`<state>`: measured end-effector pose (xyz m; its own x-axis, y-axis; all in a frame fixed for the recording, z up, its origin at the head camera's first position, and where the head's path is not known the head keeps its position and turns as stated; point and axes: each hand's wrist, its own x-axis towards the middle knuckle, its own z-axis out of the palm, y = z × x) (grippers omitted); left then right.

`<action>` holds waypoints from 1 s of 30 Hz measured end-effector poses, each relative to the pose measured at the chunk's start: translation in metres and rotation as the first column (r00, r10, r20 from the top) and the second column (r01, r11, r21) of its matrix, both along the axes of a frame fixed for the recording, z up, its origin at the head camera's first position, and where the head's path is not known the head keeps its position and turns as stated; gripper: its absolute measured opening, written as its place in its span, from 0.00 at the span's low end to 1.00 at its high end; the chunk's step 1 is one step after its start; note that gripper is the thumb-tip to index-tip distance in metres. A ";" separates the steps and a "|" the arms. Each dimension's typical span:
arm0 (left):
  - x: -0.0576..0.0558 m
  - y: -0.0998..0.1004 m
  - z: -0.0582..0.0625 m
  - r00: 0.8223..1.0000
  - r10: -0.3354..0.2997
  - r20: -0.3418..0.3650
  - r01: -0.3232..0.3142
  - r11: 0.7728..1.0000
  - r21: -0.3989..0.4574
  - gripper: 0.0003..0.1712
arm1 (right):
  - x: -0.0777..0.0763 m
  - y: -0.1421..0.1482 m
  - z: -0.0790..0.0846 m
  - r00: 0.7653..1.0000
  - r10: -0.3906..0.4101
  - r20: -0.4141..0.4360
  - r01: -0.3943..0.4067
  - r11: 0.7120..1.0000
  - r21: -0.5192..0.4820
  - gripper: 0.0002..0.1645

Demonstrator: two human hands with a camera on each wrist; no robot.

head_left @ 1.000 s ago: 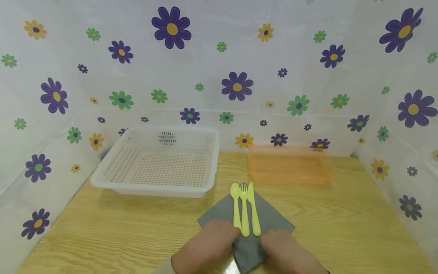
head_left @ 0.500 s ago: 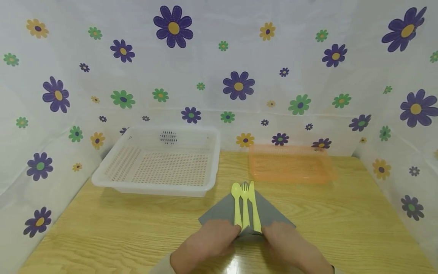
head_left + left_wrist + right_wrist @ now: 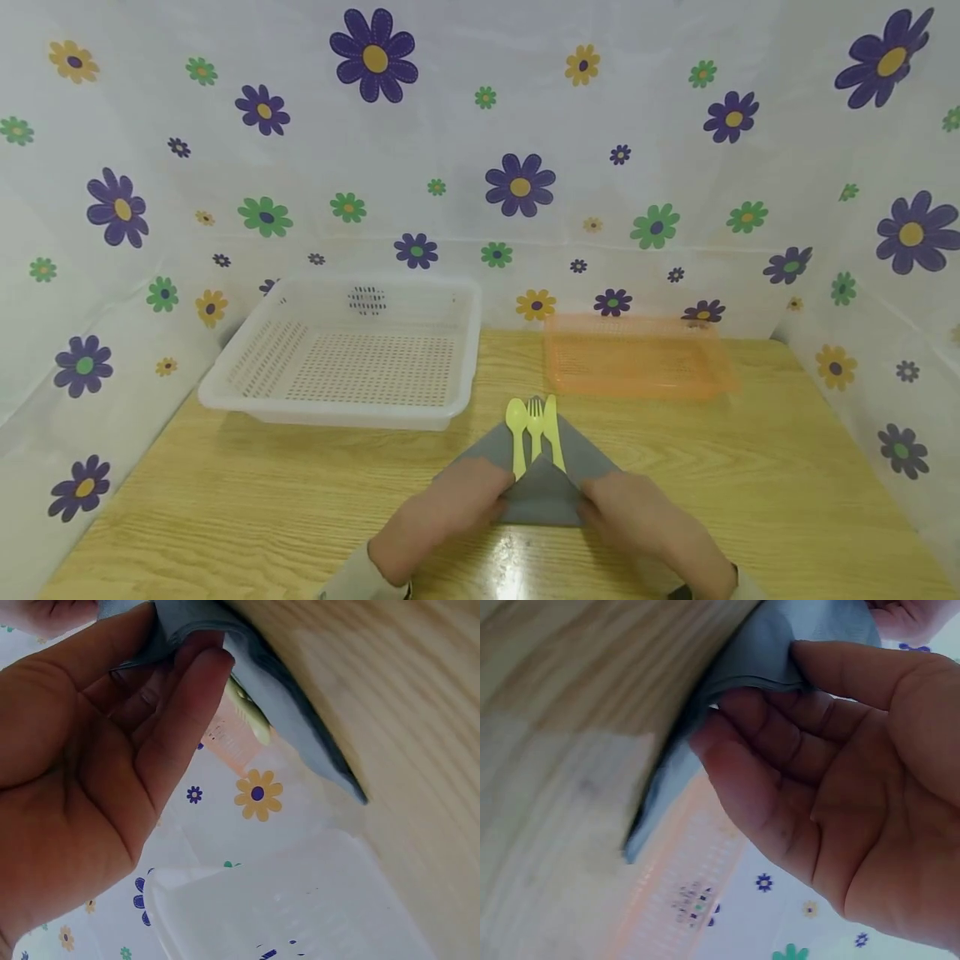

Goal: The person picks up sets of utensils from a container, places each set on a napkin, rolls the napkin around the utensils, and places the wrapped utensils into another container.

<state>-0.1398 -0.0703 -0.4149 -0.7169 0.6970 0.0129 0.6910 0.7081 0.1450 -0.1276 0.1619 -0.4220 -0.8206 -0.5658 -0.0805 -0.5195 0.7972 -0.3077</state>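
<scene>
A grey napkin [image 3: 542, 500] lies on the wooden table, its near corner folded up over the handles of a yellow-green spoon [image 3: 517, 421], fork [image 3: 535, 425] and knife [image 3: 552, 429]. The cutlery heads point away from me, side by side, still uncovered. My left hand [image 3: 457, 500] pinches the fold's left side; in the left wrist view its thumb and fingers hold the napkin [image 3: 187, 630] edge. On the right, my right hand [image 3: 637, 512] grips the other side of the fold, and the right wrist view shows the cloth between thumb and curled fingers [image 3: 742, 772].
A white perforated basket [image 3: 337, 417] stands at the back left of the table. To the back right sits a smaller orange basket [image 3: 641, 387]. Behind them hangs a white flower-print sheet [image 3: 450, 125], which also lines both sides.
The napkin's near corner, flat toward me a second ago, has been lifted and folded away from me over the cutlery handles. Both hands moved with it, slightly forward.
</scene>
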 end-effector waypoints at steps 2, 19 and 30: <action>-0.001 -0.001 -0.002 1.000 0.004 0.006 -0.004 1.000 0.010 0.10 | -0.002 0.001 -0.003 0.999 -0.015 0.031 0.015 1.000 0.001 0.17; -0.002 0.001 -0.012 0.997 0.080 0.017 -0.078 0.993 -0.086 0.07 | -0.018 0.020 -0.006 0.958 0.164 0.236 -0.126 0.978 -0.168 0.15; -0.021 -0.010 -0.015 0.957 -0.011 0.290 0.008 1.000 0.013 0.08 | -0.037 0.021 -0.003 0.873 0.208 0.440 -0.137 0.972 -0.188 0.14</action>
